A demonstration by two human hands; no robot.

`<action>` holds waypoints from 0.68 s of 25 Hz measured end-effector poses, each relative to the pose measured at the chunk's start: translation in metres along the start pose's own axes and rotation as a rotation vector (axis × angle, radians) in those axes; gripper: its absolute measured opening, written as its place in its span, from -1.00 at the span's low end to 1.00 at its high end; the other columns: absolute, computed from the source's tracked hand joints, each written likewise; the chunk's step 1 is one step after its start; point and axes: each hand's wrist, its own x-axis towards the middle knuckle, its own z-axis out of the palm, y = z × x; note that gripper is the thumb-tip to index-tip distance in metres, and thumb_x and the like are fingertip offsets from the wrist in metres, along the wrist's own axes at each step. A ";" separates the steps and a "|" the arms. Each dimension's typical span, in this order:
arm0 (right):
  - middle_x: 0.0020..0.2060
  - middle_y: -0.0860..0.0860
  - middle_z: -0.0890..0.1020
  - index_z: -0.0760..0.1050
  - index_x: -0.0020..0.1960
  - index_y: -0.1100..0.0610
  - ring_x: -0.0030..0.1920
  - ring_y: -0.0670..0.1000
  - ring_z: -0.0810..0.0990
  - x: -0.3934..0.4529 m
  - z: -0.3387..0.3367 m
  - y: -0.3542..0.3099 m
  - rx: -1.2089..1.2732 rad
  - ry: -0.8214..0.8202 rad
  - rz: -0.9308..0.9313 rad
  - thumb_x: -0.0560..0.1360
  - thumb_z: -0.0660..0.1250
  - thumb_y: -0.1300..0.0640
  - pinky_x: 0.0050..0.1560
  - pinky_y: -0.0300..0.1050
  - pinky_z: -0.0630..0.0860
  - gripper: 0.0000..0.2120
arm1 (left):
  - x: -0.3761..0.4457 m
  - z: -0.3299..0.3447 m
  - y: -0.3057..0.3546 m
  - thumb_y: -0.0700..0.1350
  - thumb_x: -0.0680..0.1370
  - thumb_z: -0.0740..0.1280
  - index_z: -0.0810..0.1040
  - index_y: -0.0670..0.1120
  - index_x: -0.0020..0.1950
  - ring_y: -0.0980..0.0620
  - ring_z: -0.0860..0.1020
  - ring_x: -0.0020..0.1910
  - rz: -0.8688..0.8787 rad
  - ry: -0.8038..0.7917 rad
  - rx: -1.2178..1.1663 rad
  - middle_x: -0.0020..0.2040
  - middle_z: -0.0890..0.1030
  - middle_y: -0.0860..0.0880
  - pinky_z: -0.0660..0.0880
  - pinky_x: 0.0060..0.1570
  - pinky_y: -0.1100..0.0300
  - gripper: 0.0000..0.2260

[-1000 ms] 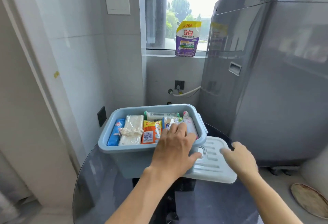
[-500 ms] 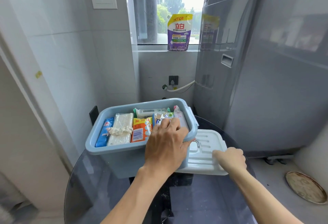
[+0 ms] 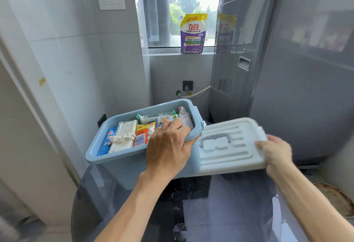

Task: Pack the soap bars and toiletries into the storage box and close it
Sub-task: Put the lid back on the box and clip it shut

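Left hand (image 3: pixel 168 146) is out in front, palm down, fingers curled over an edge, thumb tucked beneath, forearm running straight back toward the body. Right hand (image 3: pixel 275 151) sits off to the side, knuckles up, fingers wrapped around a far edge, wrist bent, bare forearm angling back.

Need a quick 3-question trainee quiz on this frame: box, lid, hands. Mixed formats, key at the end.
1. True or false: the white lid is already seated on the blue storage box.
2. Which hand grips the lid's edge: A) left hand B) right hand?
3. Fill in: the purple detergent pouch stands on the ____.

Key: 1 false; 2 B; 3 windowsill.
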 end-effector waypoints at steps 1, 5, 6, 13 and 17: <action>0.01 0.23 0.65 0.54 0.22 0.28 -0.09 0.14 0.62 0.004 -0.012 -0.011 0.002 0.091 -0.098 0.39 0.38 0.37 -0.12 -0.01 0.58 -0.61 | 0.000 0.002 0.001 0.03 0.47 0.44 0.53 -0.11 -0.30 -0.10 0.47 -0.23 0.000 -0.006 0.011 -0.24 0.51 -0.01 0.41 -0.34 0.05 -0.73; 0.11 0.06 0.58 0.42 0.28 0.09 -0.04 -0.06 0.61 0.002 -0.054 -0.039 0.239 0.355 -0.279 0.39 0.41 0.15 0.02 -0.10 0.59 -0.53 | -0.011 0.023 0.021 -0.05 0.41 0.49 0.57 -0.11 -0.30 -0.11 0.51 -0.23 0.109 -0.110 0.063 -0.25 0.52 -0.03 0.45 -0.31 0.05 -0.80; 0.12 0.03 0.57 0.40 0.27 0.06 -0.05 -0.10 0.61 -0.001 -0.059 -0.042 0.317 0.371 -0.247 0.40 0.41 0.14 0.02 -0.12 0.60 -0.54 | -0.014 0.028 0.026 -0.06 0.42 0.48 0.56 -0.12 -0.30 -0.11 0.50 -0.23 0.130 -0.128 0.057 -0.24 0.52 -0.04 0.49 -0.30 0.03 -0.80; 0.10 0.05 0.66 0.51 0.25 0.14 0.05 0.04 0.67 -0.016 -0.044 -0.055 0.639 0.151 0.162 0.51 0.37 0.30 0.13 0.06 0.60 -0.68 | -0.012 0.025 0.050 -0.02 0.40 0.48 0.57 -0.06 0.00 -0.02 0.50 -0.13 0.150 -0.106 -0.216 -0.10 0.55 0.00 0.51 -0.09 0.06 -0.76; 0.09 0.09 0.68 0.49 0.30 0.21 0.02 0.06 0.69 -0.043 -0.011 -0.059 0.660 -0.100 0.263 0.55 0.32 0.30 0.05 0.04 0.62 -0.68 | -0.001 -0.019 0.032 -0.05 0.48 0.36 0.46 -0.05 0.18 0.05 0.45 -0.04 0.107 0.156 -0.446 -0.01 0.50 0.05 0.40 0.03 0.17 -0.71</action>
